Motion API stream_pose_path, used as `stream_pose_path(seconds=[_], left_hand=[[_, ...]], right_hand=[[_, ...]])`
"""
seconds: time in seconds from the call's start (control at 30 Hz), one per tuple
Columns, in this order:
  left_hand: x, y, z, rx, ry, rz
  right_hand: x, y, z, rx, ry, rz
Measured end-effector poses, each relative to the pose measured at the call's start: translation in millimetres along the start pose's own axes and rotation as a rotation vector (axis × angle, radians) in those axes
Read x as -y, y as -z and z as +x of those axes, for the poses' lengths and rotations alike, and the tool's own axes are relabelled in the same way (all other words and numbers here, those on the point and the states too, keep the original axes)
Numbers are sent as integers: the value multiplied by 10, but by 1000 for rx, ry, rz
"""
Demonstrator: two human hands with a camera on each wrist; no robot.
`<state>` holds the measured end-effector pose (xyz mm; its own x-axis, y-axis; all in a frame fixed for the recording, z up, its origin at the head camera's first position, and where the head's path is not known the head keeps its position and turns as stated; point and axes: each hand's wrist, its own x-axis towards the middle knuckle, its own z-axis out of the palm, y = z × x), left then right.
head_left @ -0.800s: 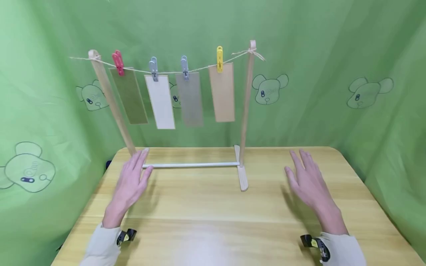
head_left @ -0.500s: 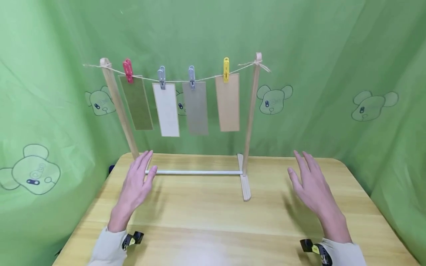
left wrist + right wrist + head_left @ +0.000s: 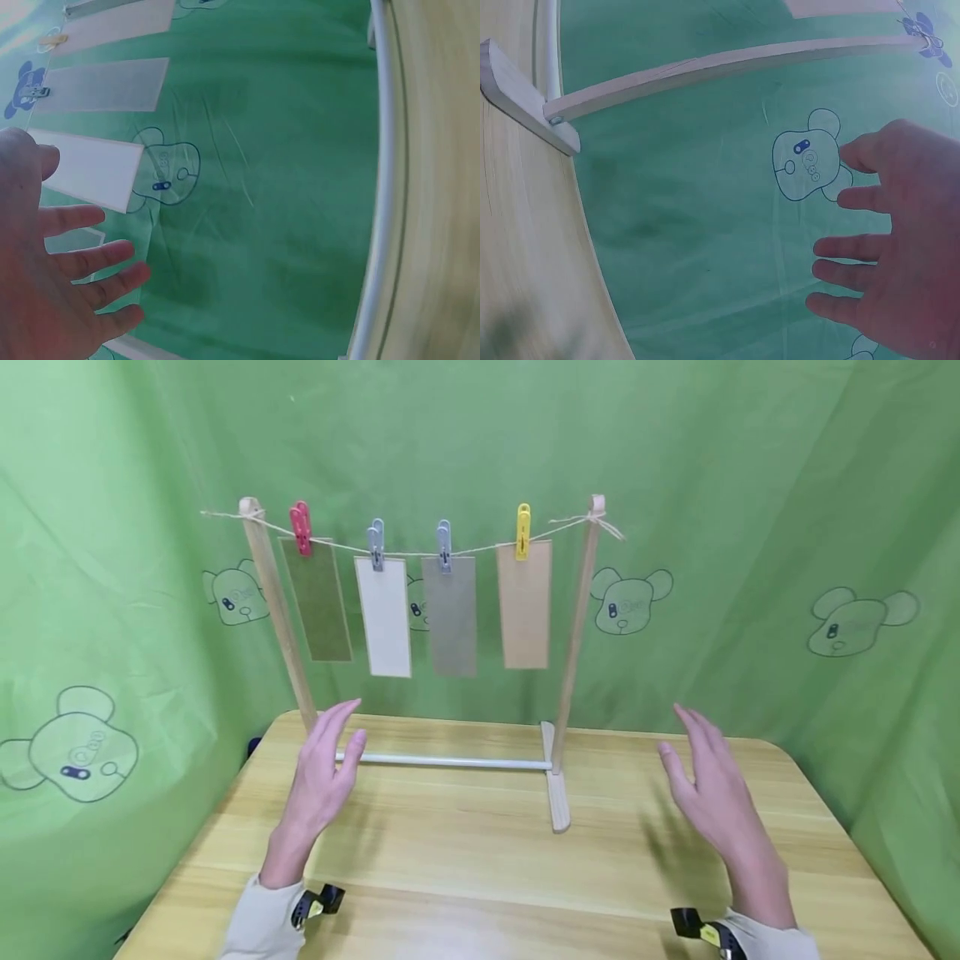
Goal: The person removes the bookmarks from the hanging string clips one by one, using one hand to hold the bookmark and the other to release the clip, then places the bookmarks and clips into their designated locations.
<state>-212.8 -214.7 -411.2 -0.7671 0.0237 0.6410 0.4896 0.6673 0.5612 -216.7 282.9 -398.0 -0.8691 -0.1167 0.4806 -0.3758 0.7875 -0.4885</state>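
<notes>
My left hand (image 3: 321, 781) is held over the table in front of the rack's left post (image 3: 277, 610), fingers extended and holding nothing. To the right of the rack, my right hand (image 3: 712, 785) hovers with its fingers spread and nothing in them. Between the two wooden posts runs a string (image 3: 345, 546). From it hang an olive card (image 3: 318, 606) under a red clothespin (image 3: 301, 527), a white card (image 3: 385, 622) and a grey card (image 3: 452, 622) under blue-grey clothespins, and a tan card (image 3: 525, 610) under a yellow clothespin (image 3: 522, 531).
A white rod (image 3: 450, 762) joins the posts low down. The right post (image 3: 577, 635) stands on a wooden foot (image 3: 557, 793). The rack stands on a wooden table (image 3: 480, 852), with a green bear-print curtain (image 3: 720, 485) behind and at both sides.
The rack and table sit lower and farther right in the head view, as the camera shifts. Both hands stay extended, the left drifting slightly right. The cards hang as before.
</notes>
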Motion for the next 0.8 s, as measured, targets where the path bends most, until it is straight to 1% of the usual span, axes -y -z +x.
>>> stream_pose_path(seconds=[0.17,0.37,0.5,0.63,0.8], left_hand=[[-83,-57,52,-42,-1,-43],[-169,-116,90,-76,0,-99],[-208,-180,126,-94,-23,-138],[-249,-254,160,-116,-53,-161],[-322,-335,208,-119,-50,-254]], right_hand=[[25,33,2,-32,27,31],[87,-27,12,-84,81,86],[125,-93,5,-128,97,114],[153,-136,3,-179,108,115],[188,-155,-3,-239,118,160]])
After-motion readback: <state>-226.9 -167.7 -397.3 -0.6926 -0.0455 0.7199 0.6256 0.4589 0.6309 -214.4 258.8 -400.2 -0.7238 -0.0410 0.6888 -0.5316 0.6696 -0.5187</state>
